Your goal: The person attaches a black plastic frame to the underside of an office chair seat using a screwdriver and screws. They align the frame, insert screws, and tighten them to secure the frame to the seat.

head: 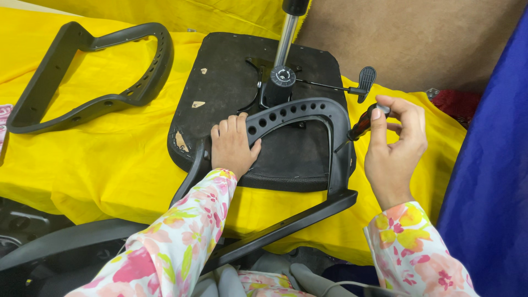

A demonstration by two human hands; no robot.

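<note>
- Your left hand presses, fingers together, on the armrest; it looks stiff and light, so hold its frame.
- Your right hand pinches the screwdriver handle; probably slippery.

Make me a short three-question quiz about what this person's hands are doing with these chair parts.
1. True or false: the left hand rests on the black plastic armrest frame with holes lying across the upturned black seat base.
2. What does the right hand hold? A) screwdriver with red and black handle B) hammer C) tape roll
3. Fill in: a second armrest frame lies on the ___ cloth.

Key: 1 true; 2 A; 3 yellow.
</note>
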